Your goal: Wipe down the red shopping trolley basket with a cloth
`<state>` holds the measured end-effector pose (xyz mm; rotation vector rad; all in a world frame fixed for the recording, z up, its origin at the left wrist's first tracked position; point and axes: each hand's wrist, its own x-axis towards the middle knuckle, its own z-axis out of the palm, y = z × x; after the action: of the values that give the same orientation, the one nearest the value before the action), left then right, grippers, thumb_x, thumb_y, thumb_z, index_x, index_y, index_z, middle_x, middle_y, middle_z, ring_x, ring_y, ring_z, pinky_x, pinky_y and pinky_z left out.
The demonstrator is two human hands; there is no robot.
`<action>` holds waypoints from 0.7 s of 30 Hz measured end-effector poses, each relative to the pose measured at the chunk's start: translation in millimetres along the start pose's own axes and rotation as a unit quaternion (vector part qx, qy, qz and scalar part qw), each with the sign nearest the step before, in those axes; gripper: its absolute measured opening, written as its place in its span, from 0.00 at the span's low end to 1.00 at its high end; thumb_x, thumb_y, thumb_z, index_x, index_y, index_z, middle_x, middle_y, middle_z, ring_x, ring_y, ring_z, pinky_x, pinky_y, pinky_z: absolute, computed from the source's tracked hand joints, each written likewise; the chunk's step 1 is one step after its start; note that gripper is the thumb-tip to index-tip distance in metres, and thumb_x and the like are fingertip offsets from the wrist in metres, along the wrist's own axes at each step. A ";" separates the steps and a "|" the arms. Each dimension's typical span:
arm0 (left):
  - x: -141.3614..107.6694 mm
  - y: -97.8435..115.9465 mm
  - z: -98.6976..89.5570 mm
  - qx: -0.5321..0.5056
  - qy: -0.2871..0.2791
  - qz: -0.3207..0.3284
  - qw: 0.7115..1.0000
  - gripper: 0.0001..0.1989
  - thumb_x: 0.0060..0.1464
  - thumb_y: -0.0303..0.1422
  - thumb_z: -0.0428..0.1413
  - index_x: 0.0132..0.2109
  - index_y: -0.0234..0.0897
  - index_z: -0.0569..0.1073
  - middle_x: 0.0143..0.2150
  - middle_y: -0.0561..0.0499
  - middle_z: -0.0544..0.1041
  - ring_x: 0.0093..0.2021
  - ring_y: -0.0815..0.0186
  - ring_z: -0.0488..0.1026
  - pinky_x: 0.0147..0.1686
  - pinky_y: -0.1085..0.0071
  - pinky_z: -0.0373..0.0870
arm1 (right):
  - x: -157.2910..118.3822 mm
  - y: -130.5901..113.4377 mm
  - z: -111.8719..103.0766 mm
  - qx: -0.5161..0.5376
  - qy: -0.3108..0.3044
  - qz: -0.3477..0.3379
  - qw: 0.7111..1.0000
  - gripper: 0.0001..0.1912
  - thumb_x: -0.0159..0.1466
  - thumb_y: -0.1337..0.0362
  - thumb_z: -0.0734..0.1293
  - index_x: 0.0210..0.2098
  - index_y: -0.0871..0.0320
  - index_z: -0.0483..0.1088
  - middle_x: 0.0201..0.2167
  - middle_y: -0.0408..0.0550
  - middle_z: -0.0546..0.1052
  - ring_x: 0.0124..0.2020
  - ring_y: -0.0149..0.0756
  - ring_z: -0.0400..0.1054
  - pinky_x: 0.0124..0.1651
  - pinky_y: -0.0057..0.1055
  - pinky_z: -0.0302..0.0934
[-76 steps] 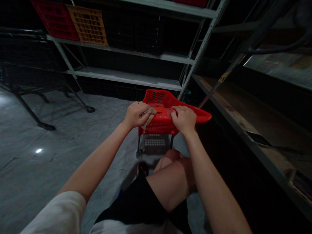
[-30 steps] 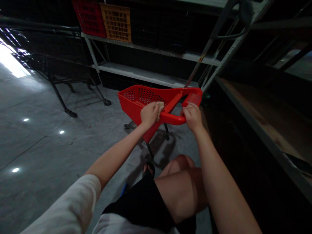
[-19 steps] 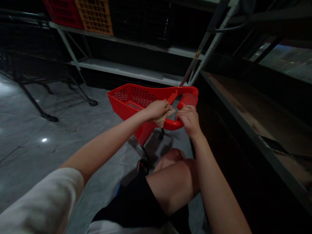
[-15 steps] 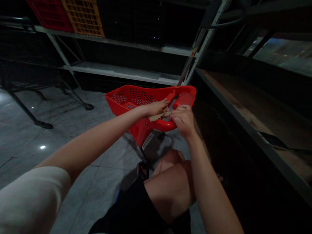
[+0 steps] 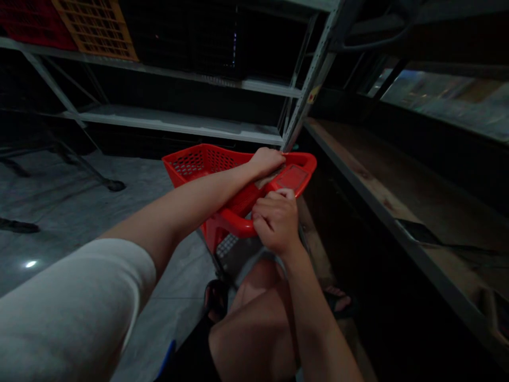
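A small red plastic shopping cart (image 5: pixel 238 199) with perforated basket walls stands in front of my knees. My right hand (image 5: pixel 276 218) is closed around its handle, just below the flat panel (image 5: pixel 293 176). My left hand (image 5: pixel 268 161) reaches across the basket to the rim beside that panel, knuckles up and fingers curled down. Under it shows a beige piece that looks like cloth (image 5: pixel 269 179), pressed against the red plastic. My left fingertips are hidden behind the hand.
Metal shelving (image 5: pixel 183 124) runs behind the cart, with a yellow crate (image 5: pixel 95 29) and a red crate (image 5: pixel 35 24) above. At right, a wooden ledge (image 5: pixel 358 170) carries a phone-like dark slab (image 5: pixel 417 232). Black wheeled legs (image 5: pixel 89 168) stand at left on grey floor tiles.
My left hand has moved from near the handle up to the rim by the panel, taking the beige cloth along. My right hand has shifted left and down on the handle.
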<state>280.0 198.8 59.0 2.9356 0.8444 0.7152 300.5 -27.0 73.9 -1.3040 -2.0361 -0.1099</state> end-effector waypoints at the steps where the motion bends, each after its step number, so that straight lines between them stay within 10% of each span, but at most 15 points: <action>1: 6.4 3.5 -0.7 0.044 -0.002 0.025 0.999 0.14 0.65 0.29 0.53 0.44 0.30 0.83 0.45 0.36 0.83 0.46 0.53 0.78 0.45 0.61 0.71 | -1.1 -0.8 0.2 -0.005 0.001 0.005 1.000 0.15 0.61 0.66 0.60 0.18 0.55 0.64 0.19 0.42 0.72 0.29 0.34 0.62 0.48 0.42 0.49; 7: 0.2 14.5 -9.2 0.069 -0.066 -0.046 0.994 0.19 0.70 0.35 0.48 0.56 0.35 0.81 0.56 0.37 0.80 0.56 0.51 0.77 0.50 0.61 0.73 | 0.4 1.7 3.7 -0.030 0.007 0.016 0.999 0.14 0.60 0.66 0.62 0.18 0.55 0.67 0.19 0.41 0.73 0.29 0.33 0.61 0.47 0.42 0.48; 14: -75.4 -15.3 -39.3 -0.062 -0.238 0.042 0.968 0.22 0.67 0.33 0.53 0.65 0.41 0.74 0.78 0.48 0.56 0.71 0.57 0.66 0.66 0.65 0.66 | 11.2 10.8 8.5 -0.035 -0.016 0.050 0.998 0.17 0.63 0.66 0.62 0.18 0.55 0.70 0.23 0.43 0.79 0.32 0.36 0.63 0.51 0.42 0.50; 18: -130.2 -23.7 -80.7 -0.175 -0.213 0.005 0.961 0.21 0.68 0.32 0.52 0.65 0.39 0.75 0.69 0.48 0.72 0.67 0.59 0.72 0.67 0.61 0.66 | 16.0 17.5 12.5 -0.037 0.002 0.075 0.997 0.17 0.63 0.67 0.60 0.18 0.55 0.71 0.24 0.45 0.80 0.31 0.37 0.64 0.52 0.42 0.53; 21: -176.0 -6.3 -105.7 -0.244 -0.086 -0.048 0.965 0.20 0.69 0.33 0.51 0.64 0.44 0.76 0.63 0.51 0.78 0.64 0.60 0.75 0.68 0.59 0.67 | 17.9 21.3 13.7 -0.039 0.007 0.078 0.996 0.18 0.62 0.67 0.60 0.16 0.54 0.68 0.21 0.46 0.76 0.30 0.38 0.64 0.52 0.42 0.55</action>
<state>99.5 102.9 78.0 2.4552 0.6726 0.5549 306.7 2.8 68.2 -1.5013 -1.9262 -0.1269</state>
